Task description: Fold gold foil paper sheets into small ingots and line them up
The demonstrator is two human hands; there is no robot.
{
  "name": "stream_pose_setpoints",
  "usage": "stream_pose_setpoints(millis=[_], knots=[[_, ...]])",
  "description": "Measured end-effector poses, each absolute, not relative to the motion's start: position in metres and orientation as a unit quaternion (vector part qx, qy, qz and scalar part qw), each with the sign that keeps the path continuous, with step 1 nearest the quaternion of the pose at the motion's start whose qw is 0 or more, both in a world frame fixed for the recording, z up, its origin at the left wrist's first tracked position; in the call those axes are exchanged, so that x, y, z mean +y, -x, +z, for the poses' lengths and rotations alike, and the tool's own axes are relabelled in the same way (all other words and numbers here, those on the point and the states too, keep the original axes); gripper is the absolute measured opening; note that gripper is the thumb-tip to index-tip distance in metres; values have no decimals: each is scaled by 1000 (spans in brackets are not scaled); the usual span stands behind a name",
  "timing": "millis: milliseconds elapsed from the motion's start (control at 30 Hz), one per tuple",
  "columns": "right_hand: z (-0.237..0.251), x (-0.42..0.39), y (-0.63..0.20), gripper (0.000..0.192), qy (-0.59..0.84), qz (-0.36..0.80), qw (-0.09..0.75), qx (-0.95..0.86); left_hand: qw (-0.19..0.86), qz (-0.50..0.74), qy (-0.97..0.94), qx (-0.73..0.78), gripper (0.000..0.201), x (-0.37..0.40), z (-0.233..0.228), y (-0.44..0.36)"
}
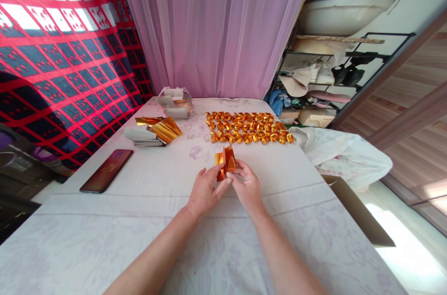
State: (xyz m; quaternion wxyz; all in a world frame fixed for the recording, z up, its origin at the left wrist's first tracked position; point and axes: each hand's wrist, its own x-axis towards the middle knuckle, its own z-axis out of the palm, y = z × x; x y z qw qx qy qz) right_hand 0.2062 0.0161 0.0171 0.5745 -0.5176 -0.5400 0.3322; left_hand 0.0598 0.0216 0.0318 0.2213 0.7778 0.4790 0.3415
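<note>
Two hands are folding a piece of gold paper above a white table.

The left hand (206, 190) and right hand (246, 185) are meeting at the centre, fingertips pinching the gold paper (226, 161) from both sides, holding it upright just above the table (157, 178). At twelve o'clock from the hands, rows of folded gold pieces (246, 127) are lying flat. At ten o'clock a stack of paper sheets (150, 133) is sitting, with a plastic bag (175, 102) beyond it. At nine o'clock a phone (106, 170) is lying face up.
</note>
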Motion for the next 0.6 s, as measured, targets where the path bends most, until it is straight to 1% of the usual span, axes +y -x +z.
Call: stream_pose_setpoints(millis=[167, 233, 333, 400, 500, 600], knots=[[17, 14, -209, 40, 512, 231, 545, -623, 284, 389, -738, 472, 31, 22, 30, -61], [17, 13, -209, 40, 498, 207, 534, -651, 315, 408, -716, 471, 33, 24, 27, -62], [17, 12, -208, 35, 494, 207, 527, -660, 360, 435, -677, 472, 35, 30, 21, -61], [17, 13, -209, 30, 500, 202, 534, -651, 384, 448, -652, 475, 37, 35, 18, -58], [19, 15, -217, 23, 542, 176, 571, -591, 418, 450, -628, 478, 37, 40, 17, -49], [20, 19, -227, 30, 590, 176, 589, -524, 451, 430, -620, 477, 37, 42, 19, -37]])
